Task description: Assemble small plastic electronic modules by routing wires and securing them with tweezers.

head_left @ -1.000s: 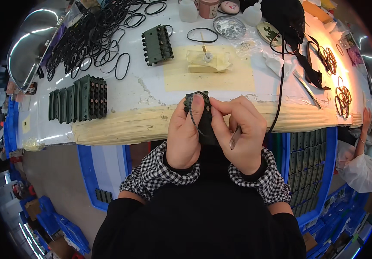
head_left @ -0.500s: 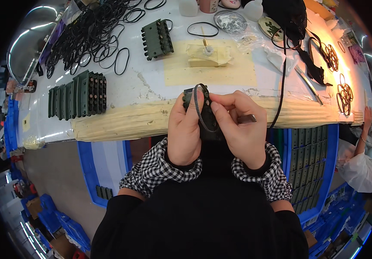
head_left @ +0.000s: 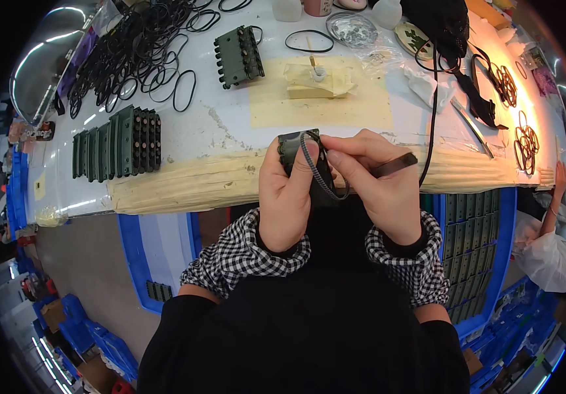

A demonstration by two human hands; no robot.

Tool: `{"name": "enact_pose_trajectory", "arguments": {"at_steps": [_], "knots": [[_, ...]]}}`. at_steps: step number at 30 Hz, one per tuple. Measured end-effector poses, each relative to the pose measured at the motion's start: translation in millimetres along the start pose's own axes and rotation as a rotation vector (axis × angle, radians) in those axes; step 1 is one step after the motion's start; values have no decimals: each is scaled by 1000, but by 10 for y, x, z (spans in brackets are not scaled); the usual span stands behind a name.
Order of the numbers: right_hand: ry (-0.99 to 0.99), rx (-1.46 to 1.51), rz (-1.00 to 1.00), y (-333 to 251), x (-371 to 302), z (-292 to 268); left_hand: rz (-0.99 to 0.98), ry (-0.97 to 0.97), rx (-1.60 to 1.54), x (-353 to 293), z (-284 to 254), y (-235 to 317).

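My left hand (head_left: 285, 190) is closed around a small dark green part (head_left: 289, 148) near the table's front edge, its thumb pressing a black ribbed belt loop (head_left: 323, 181) against it. The loop hangs down across the part's right side. My right hand (head_left: 388, 187) is closed too, with thumb and index finger pinched at the part's right edge, where the fingers hide what they touch. A flat, dark metal tool (head_left: 398, 165) sticks out to the right from between its fingers.
Dark green ridged parts stand in a row (head_left: 117, 144) on the left; another green block (head_left: 239, 58) lies farther back. Black belts (head_left: 138, 52) are heaped at back left. A small pot (head_left: 319, 73) sits on a taped block. Blue crates flank me; a co-worker's arm (head_left: 554, 203) shows far right.
My right hand has shifted right, and the metal tool in it now sticks out farther. The belt's lower end has swung right. My left hand has barely moved.
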State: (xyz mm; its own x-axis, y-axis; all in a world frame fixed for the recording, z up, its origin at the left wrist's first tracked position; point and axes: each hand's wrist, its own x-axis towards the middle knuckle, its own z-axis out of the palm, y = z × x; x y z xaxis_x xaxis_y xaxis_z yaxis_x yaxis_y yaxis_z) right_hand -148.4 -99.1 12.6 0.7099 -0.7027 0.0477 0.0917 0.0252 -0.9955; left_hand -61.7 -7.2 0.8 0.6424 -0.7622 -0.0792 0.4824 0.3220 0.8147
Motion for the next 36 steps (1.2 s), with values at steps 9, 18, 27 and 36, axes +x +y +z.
{"name": "enact_pose_trajectory", "arguments": {"at_steps": [9,18,27,36], "knots": [[106,-361,-309,-34,-69,141,-143,28,-67,78,-104,45],[65,-274,-271,6,-32,110,-180,77,-44,83,-30,96],[35,-247,-336,49,-35,124,-225,-7,-81,78,-117,109],[64,-292,-335,22,-67,139,-222,10,-71,68,-98,128]]}}
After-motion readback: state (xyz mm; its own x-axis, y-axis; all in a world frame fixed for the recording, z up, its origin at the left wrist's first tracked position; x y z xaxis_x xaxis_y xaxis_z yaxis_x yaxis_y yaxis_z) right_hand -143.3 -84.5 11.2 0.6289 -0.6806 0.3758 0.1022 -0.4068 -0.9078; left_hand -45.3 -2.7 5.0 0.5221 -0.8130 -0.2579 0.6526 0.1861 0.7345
